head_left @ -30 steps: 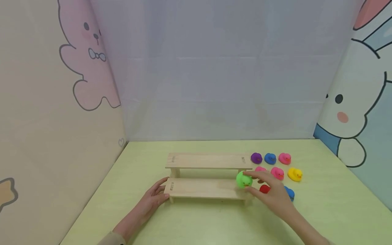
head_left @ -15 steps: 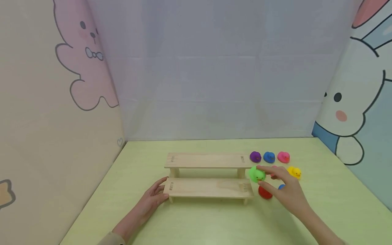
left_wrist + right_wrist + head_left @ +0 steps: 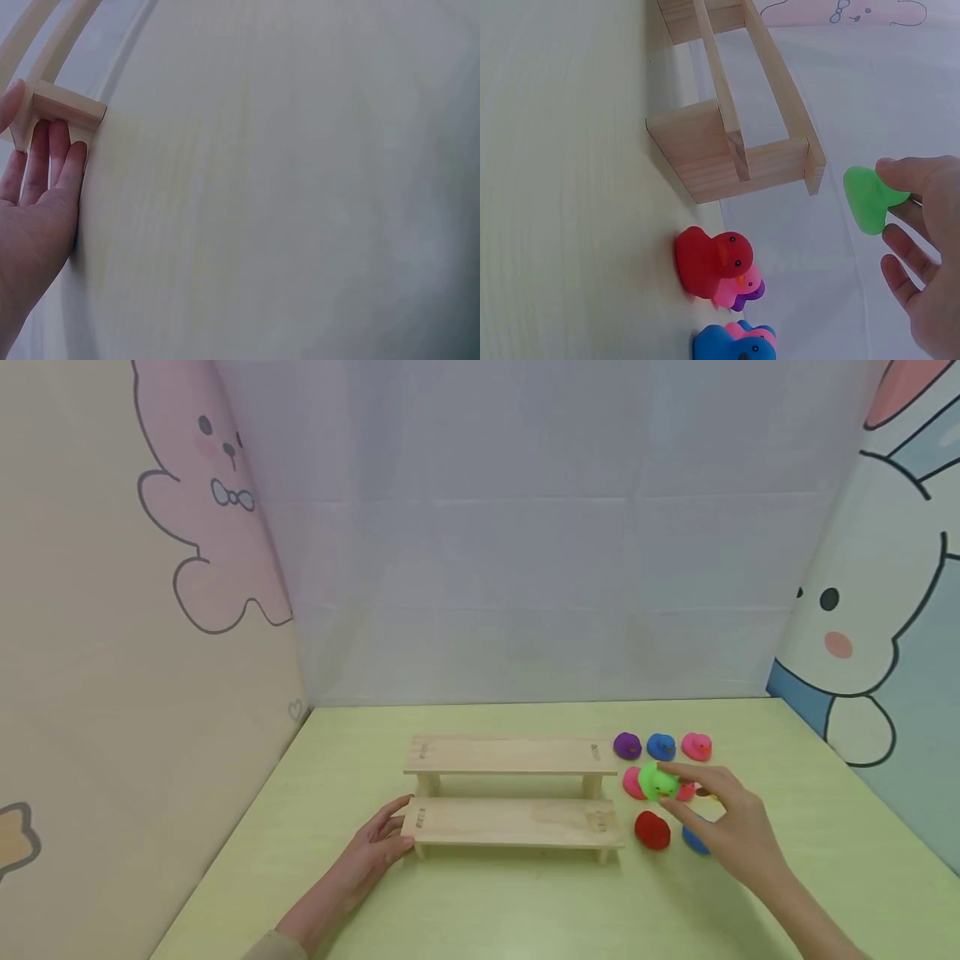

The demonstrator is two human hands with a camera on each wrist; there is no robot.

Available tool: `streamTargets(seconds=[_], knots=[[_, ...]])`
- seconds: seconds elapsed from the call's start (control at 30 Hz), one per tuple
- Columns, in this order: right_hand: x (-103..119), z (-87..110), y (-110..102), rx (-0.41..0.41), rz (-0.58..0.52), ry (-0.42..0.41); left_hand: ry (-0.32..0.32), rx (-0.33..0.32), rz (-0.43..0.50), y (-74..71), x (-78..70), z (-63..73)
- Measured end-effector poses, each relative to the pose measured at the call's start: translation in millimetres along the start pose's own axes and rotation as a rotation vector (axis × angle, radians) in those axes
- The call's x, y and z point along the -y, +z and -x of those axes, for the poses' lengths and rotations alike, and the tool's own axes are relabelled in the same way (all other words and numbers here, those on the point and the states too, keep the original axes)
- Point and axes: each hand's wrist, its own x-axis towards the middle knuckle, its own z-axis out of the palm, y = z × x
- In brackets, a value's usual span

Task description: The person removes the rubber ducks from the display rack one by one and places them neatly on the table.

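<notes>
A two-step wooden shelf point(image 3: 510, 822) stands on the table. My left hand point(image 3: 363, 856) grips the left end of its lower step. In the left wrist view the thumb is on one side of the wood and the fingers point(image 3: 37, 161) reach beneath. My right hand point(image 3: 742, 831) pinches a lime-green rubber duck point(image 3: 657, 782) between thumb and fingers, right of the shelf. In the right wrist view the green duck point(image 3: 866, 199) is raised well above the tabletop. From the head it overlaps the pink ducks behind it.
Right of the shelf, a purple duck point(image 3: 627, 746), a blue duck point(image 3: 662, 747) and a pink duck point(image 3: 697, 746) form the back row. Nearer sit a red duck point(image 3: 652, 831) and another blue duck point(image 3: 696, 837), partly covered by my right hand. A pale curtain point(image 3: 525, 568) hangs behind the table.
My right hand has carried the green duck rightward from above the lower step's right end to over the other ducks. The left hand stays on the shelf end.
</notes>
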Motion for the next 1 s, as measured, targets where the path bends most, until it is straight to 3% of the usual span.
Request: streamTargets(seconds=[0.63, 1.0], knots=[[-30.8, 18.3, -22.1, 0.056, 0.123, 0.085, 0.0, -0.014, -0.014, 1.7, 1.0, 1.9], [-58.4, 24.0, -39.7, 0.007, 0.132, 0.042, -0.003, -0.006, -0.018, -0.8, 0.6, -0.7]])
